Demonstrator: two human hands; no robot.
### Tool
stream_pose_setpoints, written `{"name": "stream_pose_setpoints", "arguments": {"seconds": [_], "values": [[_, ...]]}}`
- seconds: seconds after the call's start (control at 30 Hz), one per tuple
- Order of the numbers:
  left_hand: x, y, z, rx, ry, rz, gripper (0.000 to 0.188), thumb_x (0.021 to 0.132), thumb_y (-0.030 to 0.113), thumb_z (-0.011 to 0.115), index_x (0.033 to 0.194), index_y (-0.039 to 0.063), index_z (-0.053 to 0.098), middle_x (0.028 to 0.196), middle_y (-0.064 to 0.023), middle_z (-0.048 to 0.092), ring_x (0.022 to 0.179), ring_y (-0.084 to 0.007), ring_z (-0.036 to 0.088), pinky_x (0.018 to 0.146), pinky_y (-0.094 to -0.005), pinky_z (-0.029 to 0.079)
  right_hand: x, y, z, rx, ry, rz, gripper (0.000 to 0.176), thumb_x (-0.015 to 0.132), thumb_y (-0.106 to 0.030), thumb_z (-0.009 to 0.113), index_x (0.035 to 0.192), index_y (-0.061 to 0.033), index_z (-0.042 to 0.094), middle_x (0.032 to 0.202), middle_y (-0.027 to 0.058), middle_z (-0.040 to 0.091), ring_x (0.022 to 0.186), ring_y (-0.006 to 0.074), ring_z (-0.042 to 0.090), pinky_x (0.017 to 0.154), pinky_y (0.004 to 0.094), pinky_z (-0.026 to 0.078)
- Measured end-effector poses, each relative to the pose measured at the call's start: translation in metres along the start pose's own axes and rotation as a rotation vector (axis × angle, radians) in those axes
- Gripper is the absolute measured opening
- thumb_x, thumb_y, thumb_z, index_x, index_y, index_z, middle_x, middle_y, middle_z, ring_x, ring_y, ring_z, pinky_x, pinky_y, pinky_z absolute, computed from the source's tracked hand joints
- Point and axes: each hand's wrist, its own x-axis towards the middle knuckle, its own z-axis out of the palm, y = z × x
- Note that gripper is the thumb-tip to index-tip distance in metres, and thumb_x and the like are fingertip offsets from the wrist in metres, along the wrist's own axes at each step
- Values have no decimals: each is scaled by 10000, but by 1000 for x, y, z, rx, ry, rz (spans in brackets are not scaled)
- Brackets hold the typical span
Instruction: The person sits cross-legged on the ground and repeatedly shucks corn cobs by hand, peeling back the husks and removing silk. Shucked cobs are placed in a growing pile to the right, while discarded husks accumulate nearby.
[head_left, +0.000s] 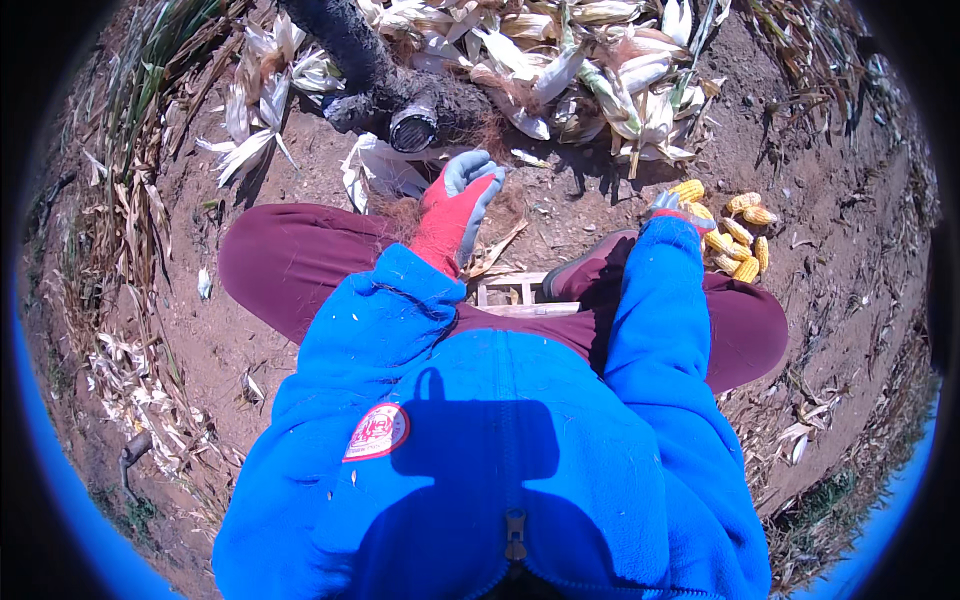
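My left hand (461, 202), in a red and grey work glove, is raised between my knees with its fingers curled. No object shows in it, but the palm side is partly hidden. Dry corn husk (382, 169) and brown corn silk (397, 208) lie close beside it. Over at the right, my gloved right hand (681, 213) reaches to a small pile of husked yellow corn cobs (739, 232). One yellow cob (688, 190) shows just beyond its fingertips; whether the hand grips it cannot be seen.
A large heap of corn ears in dry husks (585, 67) spreads ahead. A thick forked log (375, 75) lies in front of my left hand. Below me is a slatted wooden piece (517, 289) beside my shoe (589, 266). Cut corn stalks (142, 127) line the left.
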Motion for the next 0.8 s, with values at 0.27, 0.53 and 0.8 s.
{"name": "stream_pose_setpoints", "arguments": {"seconds": [0.27, 0.53, 0.8], "values": [[-34, -4, 20, 526, -687, 181, 351, 801, 292, 606, 1032, 38, 531, 878, -177, 578, 790, -276, 585, 702, -365, 453, -76, 138, -4, -1145, -287, 202, 500, 872, -387, 534, 1282, -122, 430, 1190, 176, 500, 990, 318, 565, 805, 418, 490], [-23, -9, 3, 603, -686, 260, 373, 793, 268, 624, 1086, 56, 534, 926, -139, 595, 797, -234, 594, 704, -333, 465, -31, 212, 6, -1380, -523, 327, 321, 823, -355, 606, 967, -69, 590, 795, 39, 589, 610, 117, 551, 517, 275, 463], [-14, -7, -2, 537, -572, 145, 371, 792, 247, 631, 1105, 71, 538, 950, -118, 602, 811, -221, 597, 715, -325, 470, 52, 252, 17, -1918, -543, -36, 654, 660, -536, 696, 917, 59, 611, 885, 174, 648, 819, 281, 617, 772, 373, 461]]}}
